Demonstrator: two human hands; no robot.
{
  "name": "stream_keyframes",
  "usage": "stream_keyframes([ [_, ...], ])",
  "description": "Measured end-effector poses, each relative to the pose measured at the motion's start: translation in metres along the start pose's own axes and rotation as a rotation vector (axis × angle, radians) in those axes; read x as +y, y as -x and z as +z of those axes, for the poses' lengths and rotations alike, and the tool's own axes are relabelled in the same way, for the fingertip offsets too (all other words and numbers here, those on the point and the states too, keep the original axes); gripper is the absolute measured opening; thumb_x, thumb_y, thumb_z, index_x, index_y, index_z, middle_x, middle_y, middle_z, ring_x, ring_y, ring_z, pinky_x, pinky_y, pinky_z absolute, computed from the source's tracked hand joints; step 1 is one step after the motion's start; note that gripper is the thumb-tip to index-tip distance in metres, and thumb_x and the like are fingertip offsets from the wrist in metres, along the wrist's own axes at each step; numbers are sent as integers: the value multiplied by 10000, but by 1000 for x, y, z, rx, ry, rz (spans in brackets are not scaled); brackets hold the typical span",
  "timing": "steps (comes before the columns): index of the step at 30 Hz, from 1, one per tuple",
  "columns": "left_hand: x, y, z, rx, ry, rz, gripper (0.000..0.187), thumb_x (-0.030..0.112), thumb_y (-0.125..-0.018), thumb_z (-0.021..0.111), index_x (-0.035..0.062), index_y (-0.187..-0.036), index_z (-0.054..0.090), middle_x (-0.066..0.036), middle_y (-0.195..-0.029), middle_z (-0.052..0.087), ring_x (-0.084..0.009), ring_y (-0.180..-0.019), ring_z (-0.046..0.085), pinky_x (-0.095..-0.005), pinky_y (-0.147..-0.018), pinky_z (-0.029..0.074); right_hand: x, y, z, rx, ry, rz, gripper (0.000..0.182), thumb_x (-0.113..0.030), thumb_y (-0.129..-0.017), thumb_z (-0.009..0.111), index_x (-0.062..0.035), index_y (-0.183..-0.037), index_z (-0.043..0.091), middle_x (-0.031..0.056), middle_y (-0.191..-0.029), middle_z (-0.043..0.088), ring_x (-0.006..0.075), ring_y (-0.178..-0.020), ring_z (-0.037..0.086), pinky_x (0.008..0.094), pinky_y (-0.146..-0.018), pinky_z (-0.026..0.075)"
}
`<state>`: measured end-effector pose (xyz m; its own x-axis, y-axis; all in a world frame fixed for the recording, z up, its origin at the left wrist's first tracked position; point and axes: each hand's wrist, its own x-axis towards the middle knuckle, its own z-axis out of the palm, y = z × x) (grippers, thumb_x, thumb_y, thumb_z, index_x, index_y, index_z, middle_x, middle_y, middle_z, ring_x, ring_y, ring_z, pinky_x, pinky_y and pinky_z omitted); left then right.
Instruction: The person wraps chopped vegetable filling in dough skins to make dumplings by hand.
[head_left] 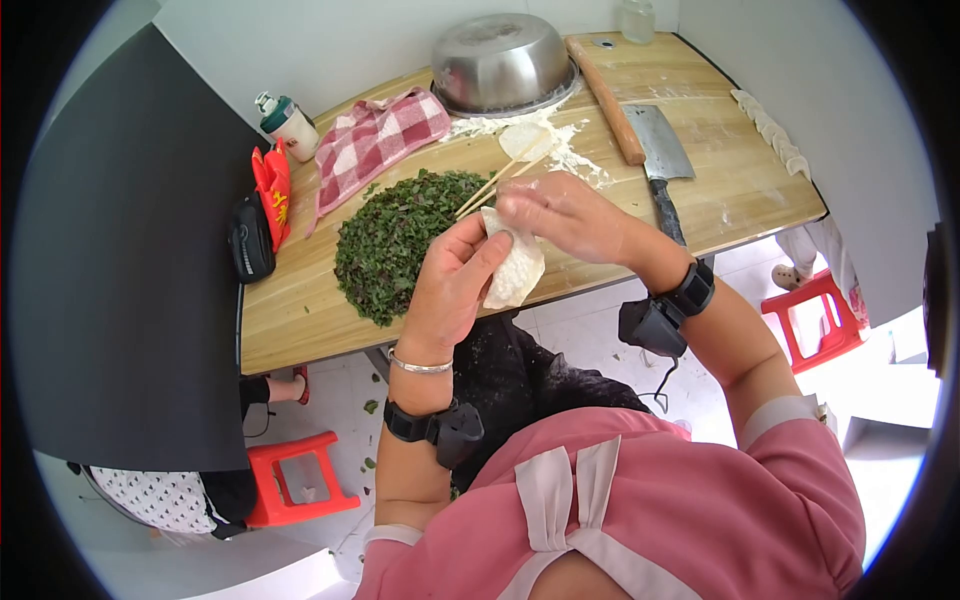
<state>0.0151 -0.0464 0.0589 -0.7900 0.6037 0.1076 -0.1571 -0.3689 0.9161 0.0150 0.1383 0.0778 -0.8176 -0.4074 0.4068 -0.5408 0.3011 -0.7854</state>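
My left hand (455,275) pinches a pale folded dumpling wrapper (516,268) between thumb and fingers, above the table's front edge. At the upper end of that wrapper, my right hand (565,212) has its fingers curled together against the dough. Whatever lies inside the fold is hidden. A heap of chopped green leaves (385,250) sits just left of and behind my left hand. Two chopsticks (490,188) rest at the heap's right side, partly behind my right hand. Farther back, a flat round wrapper (524,141) lies on scattered flour.
An upturned metal basin (503,65) stands at the back, beside a rolling pin (607,100) and a cleaver (657,150). Finished dumplings (770,132) line the right edge. A checked cloth (380,145), bottle (290,128) and black case (251,238) sit left. Red stools (815,318) flank the table (290,325).
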Motion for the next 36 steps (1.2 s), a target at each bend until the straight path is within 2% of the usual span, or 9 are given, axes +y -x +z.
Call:
stream_keyframes([
  [7, -4, -2, 2, 52, -13, 34, 237, 131, -944, 545, -7, -1136, 563, -27, -961, 630, -52, -803, 595, -208, -688, 494, -4, 3, 6, 114, 262, -106, 309, -258, -938, 480, 2, -773, 504, 151, -645, 491, 327, -589, 479, 389, -583, 402],
  [10, -7, -3, -2, 110, -13, 81, 216, 150, -947, 544, 8, -1109, 564, -13, -932, 630, -33, -743, 585, -175, -601, 471, 1, 3, -4, -1, 22, 123, 303, -258, -937, 475, 7, -797, 518, 164, -684, 505, 336, -617, 492, 401, -593, 405],
  [14, -4, -2, -3, 153, -28, 115, 198, 163, -949, 543, 20, -1085, 561, -4, -898, 632, -19, -677, 570, -152, -530, 438, -7, 5, 5, 41, 16, 67, 303, -262, -939, 468, 11, -826, 533, 177, -679, 501, 338, -642, 502, 404, -612, 410],
  [20, -2, 3, -8, 159, -166, -37, 151, 162, -901, 605, 46, -992, 638, 22, -789, 621, -17, -594, 509, -163, -496, 396, -15, 3, 2, 27, 202, -48, 192, -176, -910, 503, 10, -877, 538, 182, -784, 530, 356, -720, 525, 408, -642, 414],
  [22, -1, 3, -12, 92, -216, -117, 169, 133, -891, 613, 36, -1027, 635, 15, -868, 635, -32, -687, 553, -178, -570, 429, -18, 6, 2, 42, 237, -9, 178, -159, -899, 512, 4, -828, 517, 166, -723, 475, 315, -644, 465, 372, -594, 384],
  [24, -9, -1, -12, -37, -125, 70, 212, 133, -883, 628, 21, -1063, 631, 4, -908, 644, -36, -748, 563, -181, -610, 441, -9, 7, 0, 28, 280, -23, 223, -173, -912, 508, -12, -762, 471, 99, -657, 416, 220, -585, 415, 322, -545, 349],
  [26, -10, -3, -13, -29, -75, 76, 245, 134, -880, 634, 8, -1090, 623, -6, -940, 649, -40, -790, 563, -182, -643, 446, 10, 14, 2, 77, -132, 301, 269, -191, -932, 490, -36, -719, 434, 23, -635, 369, 127, -573, 377, 278, -515, 318],
  [29, -4, -3, -11, 43, -99, 84, 233, 135, -876, 638, 13, -1075, 627, 5, -922, 643, -38, -780, 559, -182, -631, 441, 2, 16, 0, 60, -212, 299, 294, -207, -947, 464, -47, -702, 433, -14, -651, 373, 71, -586, 358, 246, -501, 296],
  [36, -9, 2, -8, 52, -134, -6, 139, 103, -843, 668, 32, -956, 628, 25, -756, 589, -17, -569, 467, -185, -472, 362, -9, 16, 3, 51, 238, 17, 234, -156, -906, 513, 2, -746, 449, 120, -668, 392, 222, -605, 411, 343, -572, 347],
])
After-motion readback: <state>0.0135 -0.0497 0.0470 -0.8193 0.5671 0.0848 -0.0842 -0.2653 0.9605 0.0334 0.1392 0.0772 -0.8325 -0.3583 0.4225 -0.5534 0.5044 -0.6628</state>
